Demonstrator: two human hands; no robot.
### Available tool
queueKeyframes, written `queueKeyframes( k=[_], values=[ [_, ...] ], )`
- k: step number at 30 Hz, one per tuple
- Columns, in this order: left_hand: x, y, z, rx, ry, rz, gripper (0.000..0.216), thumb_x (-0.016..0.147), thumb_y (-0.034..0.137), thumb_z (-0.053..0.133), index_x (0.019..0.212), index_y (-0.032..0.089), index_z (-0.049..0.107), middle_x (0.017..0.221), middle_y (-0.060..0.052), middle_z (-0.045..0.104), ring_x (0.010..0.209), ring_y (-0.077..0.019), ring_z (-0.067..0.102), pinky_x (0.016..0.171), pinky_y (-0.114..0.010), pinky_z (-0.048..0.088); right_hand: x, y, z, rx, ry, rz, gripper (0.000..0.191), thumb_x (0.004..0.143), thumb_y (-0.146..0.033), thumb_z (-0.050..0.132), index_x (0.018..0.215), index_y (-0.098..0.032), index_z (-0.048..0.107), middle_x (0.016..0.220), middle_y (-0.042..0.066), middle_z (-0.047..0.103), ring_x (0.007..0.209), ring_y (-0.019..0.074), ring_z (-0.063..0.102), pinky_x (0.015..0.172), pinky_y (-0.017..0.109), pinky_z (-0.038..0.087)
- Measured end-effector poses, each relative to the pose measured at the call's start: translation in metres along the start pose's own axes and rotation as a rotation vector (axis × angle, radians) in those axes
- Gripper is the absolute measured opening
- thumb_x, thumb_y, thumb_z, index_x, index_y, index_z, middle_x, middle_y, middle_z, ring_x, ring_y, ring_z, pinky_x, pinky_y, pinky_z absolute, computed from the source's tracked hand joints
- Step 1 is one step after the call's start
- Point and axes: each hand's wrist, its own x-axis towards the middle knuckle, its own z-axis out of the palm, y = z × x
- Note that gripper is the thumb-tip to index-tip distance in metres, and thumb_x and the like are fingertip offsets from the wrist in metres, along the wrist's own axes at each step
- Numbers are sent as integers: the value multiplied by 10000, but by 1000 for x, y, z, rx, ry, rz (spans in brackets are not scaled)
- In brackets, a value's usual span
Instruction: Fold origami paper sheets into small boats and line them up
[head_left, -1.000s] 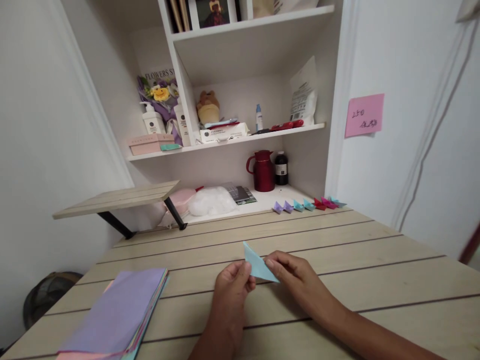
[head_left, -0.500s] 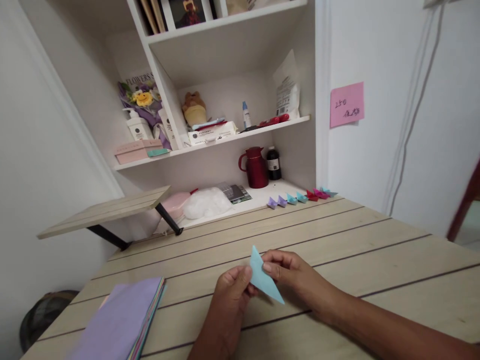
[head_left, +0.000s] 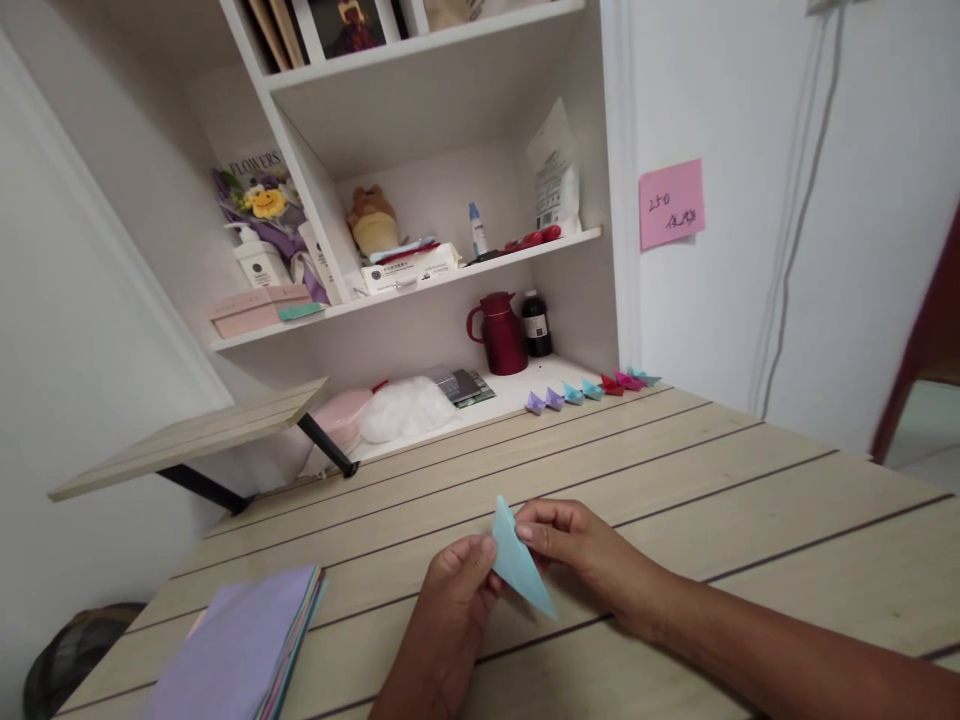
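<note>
A light blue folded paper, long and pointed at both ends, is held just above the wooden table. My left hand pinches its left edge, with the thumb on the near face. On the upper right side, my right hand grips the paper between thumb and fingers. Some fingertips of both hands are hidden behind the paper. To the left of my left hand lies a stack of coloured paper, purple on top.
Several small folded paper boats stand in a row along the table's back edge. Behind them are a red jug and a dark bottle. A raised wooden shelf on black brackets overhangs the back left.
The paper has turned slightly between my fingers and now looks narrower, with a fold showing along its right edge. The whole view has shifted a little; both hands keep hold.
</note>
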Motion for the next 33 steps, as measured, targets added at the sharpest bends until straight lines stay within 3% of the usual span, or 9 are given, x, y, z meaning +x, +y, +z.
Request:
queueKeyframes(
  k=[5, 9, 13, 16, 19, 22, 25, 27, 33],
  values=[
    [1, -2, 1, 44, 88, 11, 273, 757, 369, 739, 687, 123, 645, 619, 14, 520, 606, -86, 440, 631, -207, 374, 3, 9, -2, -47, -27, -9, 285, 666, -351, 775, 840, -161, 654, 630, -30, 625, 620, 142, 603, 655, 275, 470],
    [6, -3, -3, 295, 143, 41, 303, 706, 417, 749, 657, 131, 658, 558, 22, 522, 565, -99, 443, 592, -219, 361, 4, 14, -5, -115, -89, -33, 257, 658, -189, 717, 897, -176, 623, 673, -39, 638, 621, 133, 600, 648, 261, 470],
    [11, -3, -4, 621, 197, 112, 199, 720, 323, 686, 634, 143, 683, 576, 5, 556, 569, -131, 481, 598, -251, 386, 3, 15, -10, -478, 11, -76, 148, 676, -148, 643, 808, -187, 587, 625, -59, 578, 548, 101, 497, 525, 203, 360],
    [11, -5, -4, 792, 240, 249, 88, 697, 236, 668, 719, 165, 714, 788, -37, 611, 707, -171, 555, 700, -289, 441, 2, 14, -14, -832, 101, -160, 90, 689, -131, 591, 745, -201, 583, 578, -62, 538, 540, 110, 476, 526, 213, 334],
    [10, -7, -6, 855, 340, 351, 321, 634, 165, 702, 951, 210, 693, 1010, -56, 577, 823, -184, 565, 783, -316, 458, 3, 15, -18, -1070, 132, -182, 84, 707, -156, 581, 761, -220, 588, 590, -52, 568, 561, 129, 511, 557, 227, 345],
    [11, -9, -10, 884, 475, 389, 345, 590, 121, 709, 917, 207, 641, 967, -32, 552, 739, -153, 531, 737, -298, 452, 5, 16, -20, -1221, 168, -182, 87, 739, -184, 562, 805, -236, 586, 626, -39, 603, 611, 155, 547, 592, 243, 351],
    [11, -7, -10, 868, 423, 338, 94, 669, 152, 651, 714, 202, 585, 728, 17, 539, 616, -131, 479, 631, -256, 405, 6, 16, -21, -1344, 175, -224, 90, 766, -174, 529, 810, -238, 574, 651, -33, 619, 657, 171, 562, 683, 277, 365],
    [10, -6, -8, 853, 343, 311, 80, 718, 184, 620, 660, 206, 568, 635, 31, 522, 594, -134, 465, 602, -245, 371, 7, 15, -20, -1381, 151, -242, 90, 771, -160, 518, 791, -234, 565, 676, -29, 635, 671, 169, 568, 728, 291, 361],
    [7, -9, -2, 945, 199, 354, 34, 745, 182, 595, 723, 208, 594, 691, 23, 538, 637, -141, 476, 633, -254, 363, 7, 16, -19, -1391, 113, -252, 109, 736, -116, 542, 756, -223, 545, 694, -37, 642, 679, 157, 572, 745, 290, 330]
  ],
)
